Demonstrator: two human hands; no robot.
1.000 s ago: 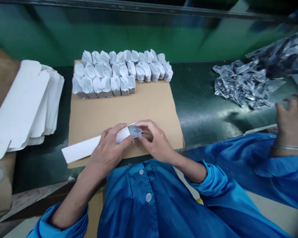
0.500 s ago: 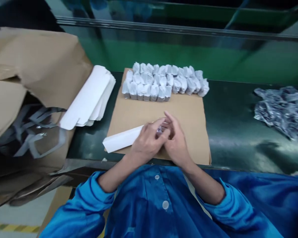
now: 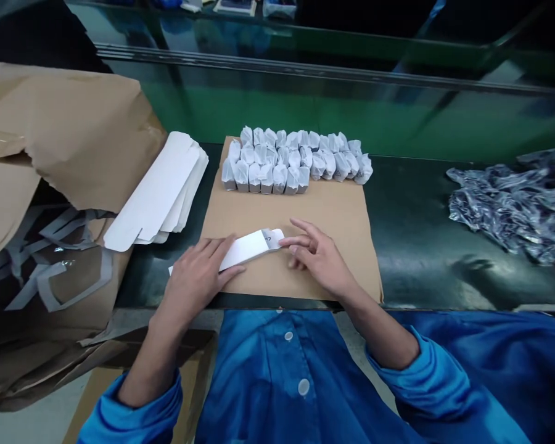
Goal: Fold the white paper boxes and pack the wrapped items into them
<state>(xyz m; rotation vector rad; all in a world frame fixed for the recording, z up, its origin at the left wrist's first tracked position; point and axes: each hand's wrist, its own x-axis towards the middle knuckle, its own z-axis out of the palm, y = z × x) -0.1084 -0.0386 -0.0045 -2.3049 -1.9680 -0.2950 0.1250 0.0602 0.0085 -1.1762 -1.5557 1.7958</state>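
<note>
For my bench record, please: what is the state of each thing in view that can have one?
White box, open at right end, grey packet showing
Wrapped packets, lined in rows
White cartons, flat, stacked
Cardboard sheet, lying flat
Brown carton, open
Clear plastic, crumpled
Left hand, holding white box
Right hand, fingers partly curled

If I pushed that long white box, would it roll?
Probably not: the white box looks flat-sided, so it would likely slide. It may be fairly stiff, since its edges look straight beside the left hand.
</note>
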